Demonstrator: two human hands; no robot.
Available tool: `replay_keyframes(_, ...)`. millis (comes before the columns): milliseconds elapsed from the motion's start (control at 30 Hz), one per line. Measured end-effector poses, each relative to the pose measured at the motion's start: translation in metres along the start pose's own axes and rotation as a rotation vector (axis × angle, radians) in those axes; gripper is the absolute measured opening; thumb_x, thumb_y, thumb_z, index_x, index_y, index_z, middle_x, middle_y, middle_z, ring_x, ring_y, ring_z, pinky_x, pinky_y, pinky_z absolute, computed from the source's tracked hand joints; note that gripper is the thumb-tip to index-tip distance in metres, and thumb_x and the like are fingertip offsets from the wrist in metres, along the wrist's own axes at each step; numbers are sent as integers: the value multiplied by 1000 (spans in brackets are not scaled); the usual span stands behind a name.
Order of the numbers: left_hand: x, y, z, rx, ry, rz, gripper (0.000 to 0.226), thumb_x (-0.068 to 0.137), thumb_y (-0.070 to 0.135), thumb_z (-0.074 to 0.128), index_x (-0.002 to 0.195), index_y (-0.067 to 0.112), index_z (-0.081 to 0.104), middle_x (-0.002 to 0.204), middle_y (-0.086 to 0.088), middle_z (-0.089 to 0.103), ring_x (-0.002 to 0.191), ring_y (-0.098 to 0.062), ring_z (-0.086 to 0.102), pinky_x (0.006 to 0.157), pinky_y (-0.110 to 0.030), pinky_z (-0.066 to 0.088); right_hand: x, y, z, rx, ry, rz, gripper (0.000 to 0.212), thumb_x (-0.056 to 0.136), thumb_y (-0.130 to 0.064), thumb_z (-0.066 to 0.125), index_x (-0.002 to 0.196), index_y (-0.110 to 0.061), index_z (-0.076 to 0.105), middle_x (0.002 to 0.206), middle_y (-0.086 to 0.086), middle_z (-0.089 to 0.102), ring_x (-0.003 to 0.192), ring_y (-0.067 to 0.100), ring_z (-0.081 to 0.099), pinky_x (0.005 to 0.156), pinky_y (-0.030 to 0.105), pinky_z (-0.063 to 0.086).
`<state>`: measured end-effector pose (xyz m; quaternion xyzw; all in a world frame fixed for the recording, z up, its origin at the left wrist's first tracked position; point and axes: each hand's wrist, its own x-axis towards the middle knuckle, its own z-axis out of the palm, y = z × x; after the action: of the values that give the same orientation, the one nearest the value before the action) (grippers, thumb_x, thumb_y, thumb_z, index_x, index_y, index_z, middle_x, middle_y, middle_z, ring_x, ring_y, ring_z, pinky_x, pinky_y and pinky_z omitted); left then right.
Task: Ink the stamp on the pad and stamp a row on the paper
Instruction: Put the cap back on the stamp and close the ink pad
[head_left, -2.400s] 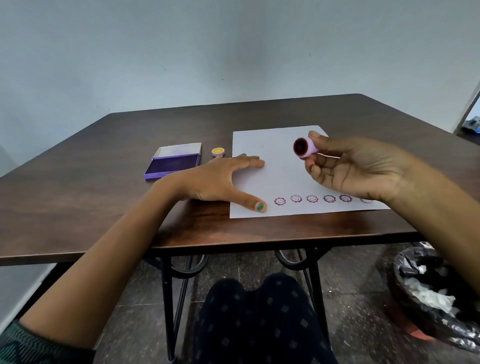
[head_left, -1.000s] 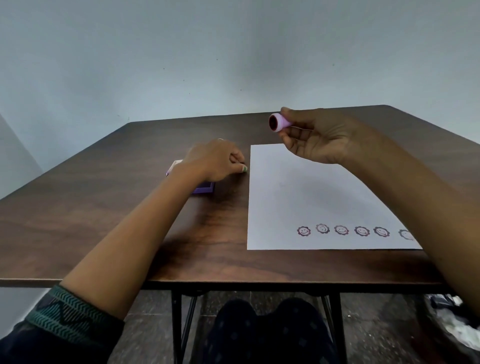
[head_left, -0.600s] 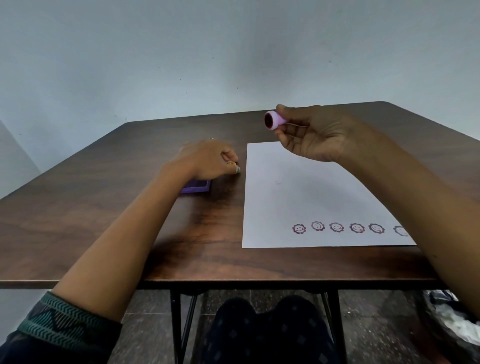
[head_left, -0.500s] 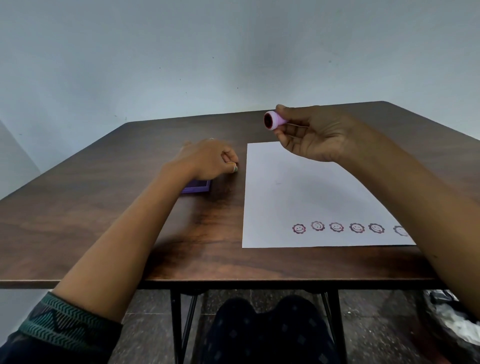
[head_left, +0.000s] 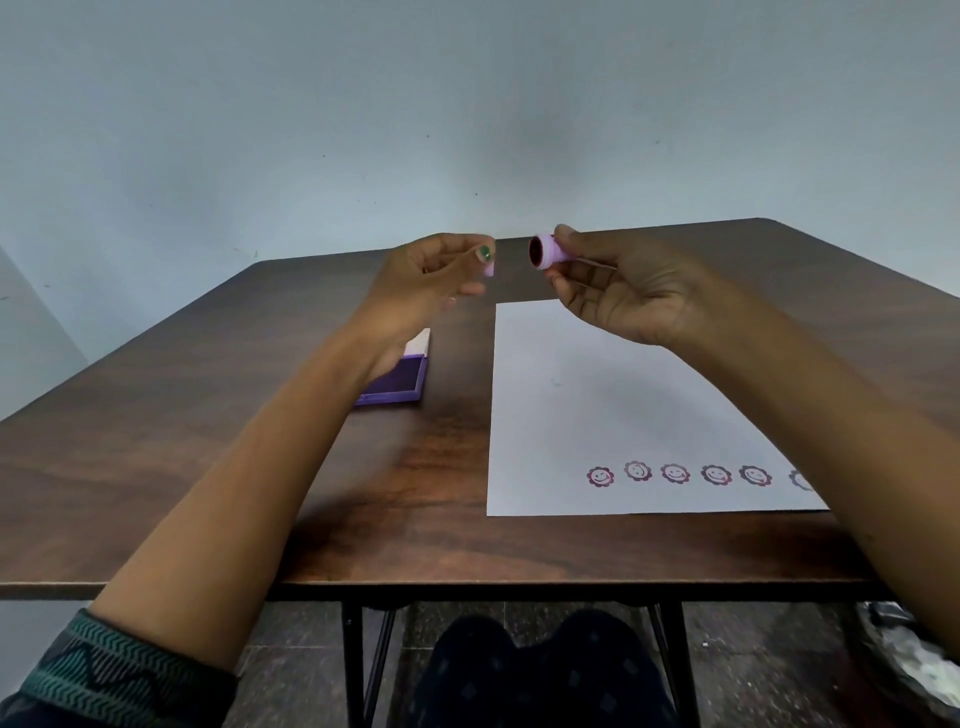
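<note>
My right hand (head_left: 621, 291) holds a small pink round stamp (head_left: 545, 251) in the air above the far end of the paper, its dark inked face turned left. My left hand (head_left: 431, 280) is raised just left of it, pinching a small pink cap (head_left: 489, 268) between thumb and fingers. The white paper (head_left: 597, 410) lies on the brown table (head_left: 208, 441) with a row of several purple smiley prints (head_left: 675, 474) along its near edge. The open purple ink pad (head_left: 400, 382) lies left of the paper, partly hidden by my left wrist.
A grey wall stands behind the table. Under the table are black metal legs (head_left: 358, 665) and my knees (head_left: 535, 675). A bin with a black liner (head_left: 914, 660) shows at the lower right on the floor.
My left hand has lifted off the table beside the ink pad, carrying the small cap, and risen to the level of the stamp. My right hand has kept the stamp raised.
</note>
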<state>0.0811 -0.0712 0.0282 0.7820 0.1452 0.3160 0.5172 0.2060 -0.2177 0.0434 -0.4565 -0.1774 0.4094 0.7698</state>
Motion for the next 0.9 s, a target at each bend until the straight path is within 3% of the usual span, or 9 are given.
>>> replay_keyframes(167, 1, 2, 4, -334, -71, -104, 14, 83, 28, 65, 97, 28, 70, 88, 13, 74, 85, -6, 70, 84, -20, 53, 0, 2, 3, 98, -28, -45, 3, 81, -1, 65, 79, -3, 64, 65, 7, 72, 59, 14, 70, 61, 20, 59)
replay_keyframes(267, 0, 2, 7, -380, -94, -92, 14, 85, 21, 65, 98, 25, 69, 90, 9, 75, 90, -10, 70, 90, -24, 52, 0, 4, 4, 105, -54, -70, 6, 82, 2, 62, 77, -1, 65, 63, 8, 73, 59, 14, 71, 62, 22, 60)
replay_keyframes(500, -1, 1, 11, -416, -98, -80, 18, 87, 13, 62, 104, 16, 68, 90, 4, 76, 91, -13, 71, 80, -21, 55, 1, 7, 5, 73, -105, -132, 6, 83, 5, 59, 86, 2, 63, 89, 14, 67, 65, 15, 71, 68, 22, 60)
replay_keyframes(900, -3, 4, 12, -427, -62, -46, 16, 87, 8, 63, 102, 10, 68, 87, 2, 76, 86, -13, 71, 75, -21, 55, 0, 13, 7, -129, -84, -313, 11, 78, 6, 65, 85, -1, 65, 85, 12, 66, 68, 13, 69, 72, 22, 59)
